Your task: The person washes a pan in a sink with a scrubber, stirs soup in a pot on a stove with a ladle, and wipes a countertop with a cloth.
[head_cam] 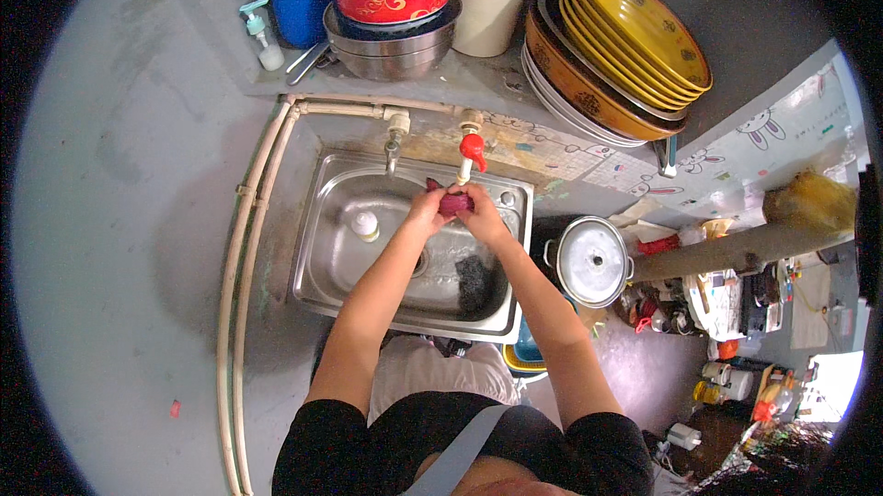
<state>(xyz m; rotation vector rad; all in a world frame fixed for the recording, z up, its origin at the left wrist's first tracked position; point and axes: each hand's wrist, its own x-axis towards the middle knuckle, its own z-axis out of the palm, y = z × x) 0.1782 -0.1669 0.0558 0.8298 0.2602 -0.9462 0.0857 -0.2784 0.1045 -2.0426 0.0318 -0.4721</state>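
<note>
Both hands are over the far right part of a stainless steel sink (314, 234). Between them is a purple-red vegetable (456, 204), possibly a sweet potato. My left hand (429, 211) grips its left side, where a darker pointed end sticks up. Around its right side are the fingers of my right hand (483, 211). Just above the hands is the white spout of a tap with a red handle (472, 147). A small white bottle (365, 225) stands in the left of the basin. In the basin's lower right is a dark, rough-looking patch (476, 285); what it is cannot be made out.
A second, metal tap (392, 151) projects over the sink. Pipes (250, 220) run down the left wall. The ledge behind carries stacked bowls (393, 6), a lidded cream canister (488, 13) and yellow plates (638, 33). A lidded pot (592, 261) stands right of the sink.
</note>
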